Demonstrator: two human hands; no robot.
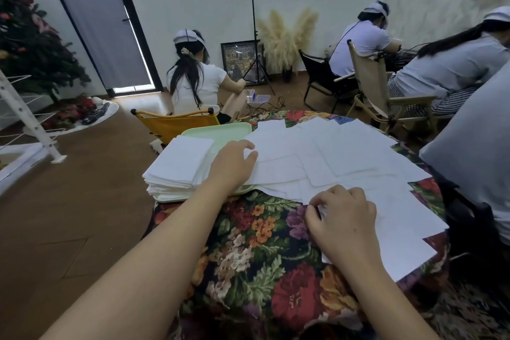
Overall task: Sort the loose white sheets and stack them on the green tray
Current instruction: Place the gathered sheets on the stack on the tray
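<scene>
Head view: right hand [340,218] pinches loose white sheets [345,152]; left hand [233,164] rests flat, fingers relaxed.

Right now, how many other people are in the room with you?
4. One sits on the floor by the door, two sit on chairs by the far wall, one stands at the right edge. More may be hidden.

Two bare forearms enter from the bottom of the frame, one from the lower left and one from the lower centre-right, with no sleeves in sight. The left hand [233,164] and the right hand [342,218] wear no gloves, rings, watch or bracelets. The fingernails are short and unpainted where they show.
</scene>
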